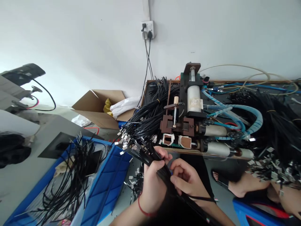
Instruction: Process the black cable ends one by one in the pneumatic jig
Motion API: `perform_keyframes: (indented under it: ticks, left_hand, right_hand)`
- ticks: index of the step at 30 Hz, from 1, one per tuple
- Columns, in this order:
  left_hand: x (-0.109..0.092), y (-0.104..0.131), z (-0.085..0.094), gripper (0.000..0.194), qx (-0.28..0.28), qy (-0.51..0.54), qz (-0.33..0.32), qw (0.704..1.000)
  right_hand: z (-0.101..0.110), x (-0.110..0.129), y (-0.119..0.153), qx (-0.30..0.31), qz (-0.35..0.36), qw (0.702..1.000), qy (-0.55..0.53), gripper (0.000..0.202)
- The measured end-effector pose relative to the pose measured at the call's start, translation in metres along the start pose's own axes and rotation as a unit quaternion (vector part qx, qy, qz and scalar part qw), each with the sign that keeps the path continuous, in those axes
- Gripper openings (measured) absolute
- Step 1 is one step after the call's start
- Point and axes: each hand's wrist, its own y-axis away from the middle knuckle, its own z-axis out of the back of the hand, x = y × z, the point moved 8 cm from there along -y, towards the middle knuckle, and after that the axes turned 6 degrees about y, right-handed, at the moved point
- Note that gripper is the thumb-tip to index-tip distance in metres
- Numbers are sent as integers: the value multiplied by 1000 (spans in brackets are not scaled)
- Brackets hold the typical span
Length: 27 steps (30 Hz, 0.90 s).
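A bundle of black cables (166, 175) slants across my lap, its metal-tipped ends pointing up and left. My left hand (154, 175) is wrapped round the bundle, thumb over the top. My right hand (185, 177) is closed on the same bundle just lower down, fingers curled in; a speck of blue shows beside its fingertips, too small to name. Beyond both hands, a heap of black cables (150, 116) with silvery connectors lies on the bench. A machine with brown clamp blocks (177, 125) and white-lined jaws stands just past my right hand.
On the left sits a blue crate (105, 185) holding loose black cables. Behind it is an open cardboard box (94, 114). Air cylinders (217, 149) and blue hoses (256, 117) extend right. Another person's arm (249, 183) and more cables (272, 122) are at the right.
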Motion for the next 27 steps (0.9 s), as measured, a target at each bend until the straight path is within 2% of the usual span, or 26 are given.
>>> perform_keyframes:
  ticks: [4, 10, 16, 21, 23, 27]
  left_hand:
    - [3, 1, 3, 10, 4, -14, -9, 1000]
    - [2, 3, 11, 26, -51, -77, -33, 995]
    - [-3, 1, 4, 32, -46, -110, -34, 992]
    - [-5, -4, 3, 36, -48, -101, -39, 993]
    - [-6, -7, 3, 34, -41, -87, -44, 994]
    - [-11, -8, 0, 25, -43, -35, -45, 997]
  right_hand:
    - [-2, 7, 0, -38, 28, 998, 32, 35]
    - [1, 6, 1, -81, 51, 995, 13, 37]
    - [-6, 10, -5, -69, 64, 996, 5, 31]
    - [-4, 26, -5, -117, 128, 985, 5, 29]
    - [-1, 25, -8, -129, 142, 981, -8, 28]
    - [2, 3, -24, -101, 84, 985, -113, 35]
